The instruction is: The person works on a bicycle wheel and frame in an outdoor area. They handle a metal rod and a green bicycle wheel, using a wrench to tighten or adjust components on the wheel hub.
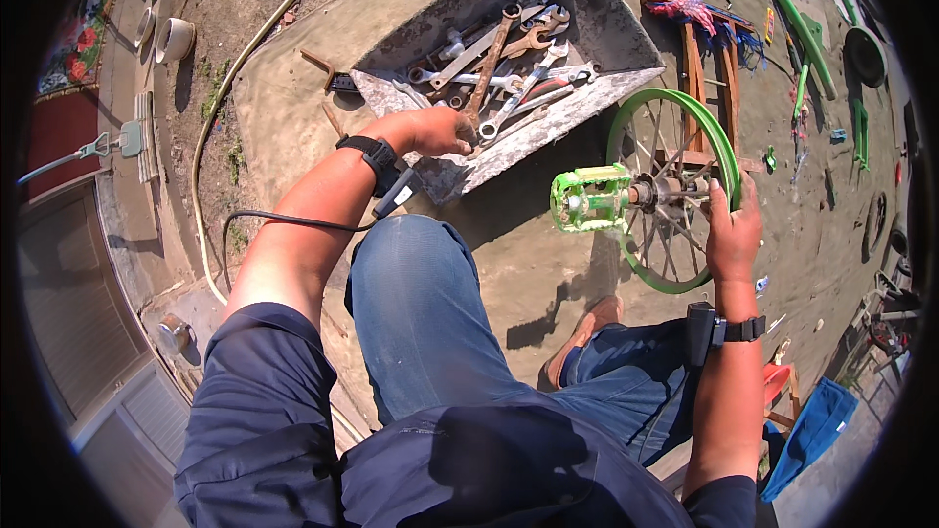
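My right hand (734,240) grips the rim of a small green spoked wheel (723,137), held upright beside my knee. A bright green pedal (591,199) sticks out from its hub toward the left. My left hand (442,131) reaches to the near edge of a worn metal scoop-shaped tray (606,0). Its fingers are closed at the lower end of a long rusty wrench (492,59), partly hiding that end. Several other wrenches lie heaped in the tray, among them a silver combination wrench (523,88) and red-handled pliers (544,90).
Brown wooden legs (693,78) with pink and blue strands lie right of the tray. Green tubes (800,34) and loose parts are scattered farther right. A hose (227,88) runs along the left. A cable (284,216) trails from my left wrist. Blue cloth (812,435) lies lower right.
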`<control>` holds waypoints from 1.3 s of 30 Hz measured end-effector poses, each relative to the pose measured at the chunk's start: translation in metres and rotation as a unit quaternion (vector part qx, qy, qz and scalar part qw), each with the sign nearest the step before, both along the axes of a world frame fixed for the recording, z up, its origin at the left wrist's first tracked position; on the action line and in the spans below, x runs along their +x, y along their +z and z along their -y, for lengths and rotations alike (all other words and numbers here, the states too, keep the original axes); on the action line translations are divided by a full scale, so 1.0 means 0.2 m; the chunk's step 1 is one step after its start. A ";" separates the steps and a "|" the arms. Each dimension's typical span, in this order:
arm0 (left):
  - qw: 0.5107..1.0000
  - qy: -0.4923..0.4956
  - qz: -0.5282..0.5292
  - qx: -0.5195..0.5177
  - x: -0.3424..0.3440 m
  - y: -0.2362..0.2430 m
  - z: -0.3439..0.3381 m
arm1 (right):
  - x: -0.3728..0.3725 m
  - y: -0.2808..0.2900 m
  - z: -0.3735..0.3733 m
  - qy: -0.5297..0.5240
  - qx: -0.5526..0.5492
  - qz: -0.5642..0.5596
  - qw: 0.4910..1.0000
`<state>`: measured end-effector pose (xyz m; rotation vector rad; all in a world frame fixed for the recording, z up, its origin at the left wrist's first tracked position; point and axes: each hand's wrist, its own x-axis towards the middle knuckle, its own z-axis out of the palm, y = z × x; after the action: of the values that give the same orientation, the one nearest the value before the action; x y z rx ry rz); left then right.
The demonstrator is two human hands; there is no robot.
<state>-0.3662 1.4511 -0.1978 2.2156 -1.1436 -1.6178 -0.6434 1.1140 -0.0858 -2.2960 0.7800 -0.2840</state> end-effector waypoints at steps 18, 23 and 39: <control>0.997 0.067 -0.025 0.001 -0.13 -0.29 0.04 | 0.02 0.02 -0.03 -0.023 0.005 -0.028 0.999; 0.973 0.202 -0.104 -0.043 -0.12 -0.34 0.01 | -0.01 0.00 0.00 0.005 -0.013 -0.027 1.000; 0.953 0.244 -0.178 0.031 0.02 0.00 0.06 | 0.03 0.04 -0.03 -0.019 0.033 -0.012 0.999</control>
<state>-0.3622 1.4388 -0.1983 1.9189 -0.4123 -1.7356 -0.6371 1.1208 -0.0775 -2.2297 0.8332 -0.2439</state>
